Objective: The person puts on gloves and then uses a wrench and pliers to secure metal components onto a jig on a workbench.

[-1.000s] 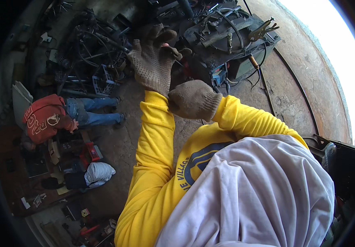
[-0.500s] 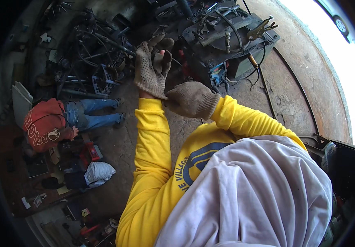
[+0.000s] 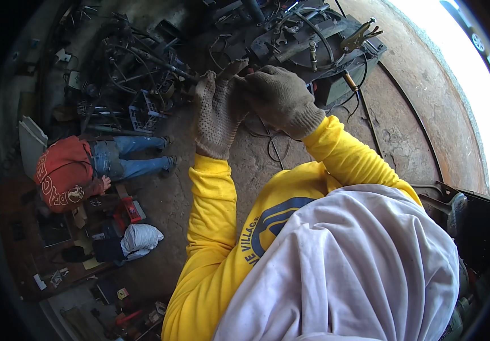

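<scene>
My left hand [image 3: 217, 119] is raised in a brown knit work glove with small dots on its palm side. Its thumb and some of its fingers point up and apart, and it holds nothing. Also gloved, my right hand [image 3: 286, 101] lies against the finger side of the left one. The right fingers are bent round the left glove's fingertips and partly hidden there. A bare strip of wrist shows between the left glove's cuff and my yellow sleeve [image 3: 214, 187].
Ahead stands a dark metal worktable [image 3: 341, 74] with locking pliers [image 3: 361, 37], hoses and a wrench on it. A heap of metal scrap [image 3: 137, 68] lies at the far left. A person in a red hoodie [image 3: 63, 173] bends over a brown bench [image 3: 23, 250]. Cables [image 3: 273, 142] trail on the floor.
My right hand has moved from the left glove's cuff up to its fingers. The left hand has shifted slightly right and nearer, and more of its wrist shows.
</scene>
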Demonstrator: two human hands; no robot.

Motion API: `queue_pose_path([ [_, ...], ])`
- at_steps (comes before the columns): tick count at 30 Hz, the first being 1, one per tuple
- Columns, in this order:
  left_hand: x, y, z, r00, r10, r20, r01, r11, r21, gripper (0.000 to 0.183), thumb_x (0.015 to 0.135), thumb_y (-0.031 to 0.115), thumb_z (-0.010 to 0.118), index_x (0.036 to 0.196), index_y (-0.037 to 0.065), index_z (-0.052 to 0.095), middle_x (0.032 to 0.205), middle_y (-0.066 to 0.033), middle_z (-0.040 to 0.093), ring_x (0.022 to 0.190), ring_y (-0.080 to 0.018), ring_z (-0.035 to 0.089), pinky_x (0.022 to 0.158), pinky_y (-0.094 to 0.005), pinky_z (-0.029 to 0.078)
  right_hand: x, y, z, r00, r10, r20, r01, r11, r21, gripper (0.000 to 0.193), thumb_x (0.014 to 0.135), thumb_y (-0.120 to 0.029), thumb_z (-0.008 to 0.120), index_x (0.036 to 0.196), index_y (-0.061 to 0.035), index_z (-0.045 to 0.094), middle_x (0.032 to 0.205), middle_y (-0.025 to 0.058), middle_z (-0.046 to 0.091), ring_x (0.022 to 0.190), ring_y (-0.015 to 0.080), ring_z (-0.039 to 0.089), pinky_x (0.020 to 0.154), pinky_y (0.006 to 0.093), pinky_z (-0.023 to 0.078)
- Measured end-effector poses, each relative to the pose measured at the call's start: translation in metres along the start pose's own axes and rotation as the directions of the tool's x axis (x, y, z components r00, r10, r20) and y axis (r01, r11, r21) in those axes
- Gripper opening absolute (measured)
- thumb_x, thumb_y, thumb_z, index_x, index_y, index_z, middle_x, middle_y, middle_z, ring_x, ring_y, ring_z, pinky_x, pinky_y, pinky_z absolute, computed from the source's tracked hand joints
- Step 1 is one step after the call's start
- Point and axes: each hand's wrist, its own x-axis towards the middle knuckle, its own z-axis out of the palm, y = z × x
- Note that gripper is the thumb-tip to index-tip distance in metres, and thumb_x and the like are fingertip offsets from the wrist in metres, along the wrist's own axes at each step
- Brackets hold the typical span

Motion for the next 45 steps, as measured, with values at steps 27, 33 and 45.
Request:
queue_pose_path([
  [27, 0.019, -0.058, -0.095, 0.985, 0.12, -0.125, 0.163, -0.88, 0.446, 0.046, 0.093, 0.043, 0.055, 0.13, 0.015, 0.058, 0.138, -0.0091, 0.055, 0.129, -0.027, 0.051, 0.106, -0.0453, 0.041, 0.01, -0.006, 0.023, 0.934, -0.239, 0.267, 0.274, 0.957, -0.1, 0.04, 0.084, -0.025, 0.065, 0.121, -0.0117, 0.066, 0.112, 0.013, 0.067, 0.099, 0.0318, 0.067, 0.081, 0.0441, 0.055],
  [33, 0.02, -0.059, -0.083, 0.901, -0.059, -0.429, 0.151, -0.886, 0.439, 0.047, 0.096, 0.039, 0.048, 0.138, 0.017, 0.049, 0.147, -0.0114, 0.046, 0.136, -0.0246, 0.043, 0.11, -0.0362, 0.033, -0.005, -0.018, 0.043, 0.846, -0.11, 0.521, 0.235, 0.955, -0.18, 0.043, 0.081, -0.016, 0.065, 0.124, -0.0121, 0.063, 0.118, 0.0115, 0.066, 0.11, 0.0322, 0.064, 0.09, 0.0431, 0.053],
  [45, -0.004, -0.087, -0.156, 0.83, 0.0, -0.558, 0.483, -0.499, 0.719, 0.047, 0.096, 0.041, 0.051, 0.133, 0.014, 0.055, 0.136, -0.0127, 0.057, 0.127, -0.0273, 0.054, 0.104, -0.0373, 0.042, -0.015, 0.015, 0.073, 0.728, 0.074, 0.682, -0.287, 0.936, 0.206, 0.036, 0.083, -0.024, 0.067, 0.115, -0.0066, 0.067, 0.116, 0.0164, 0.065, 0.105, 0.0309, 0.065, 0.089, 0.0408, 0.052],
])
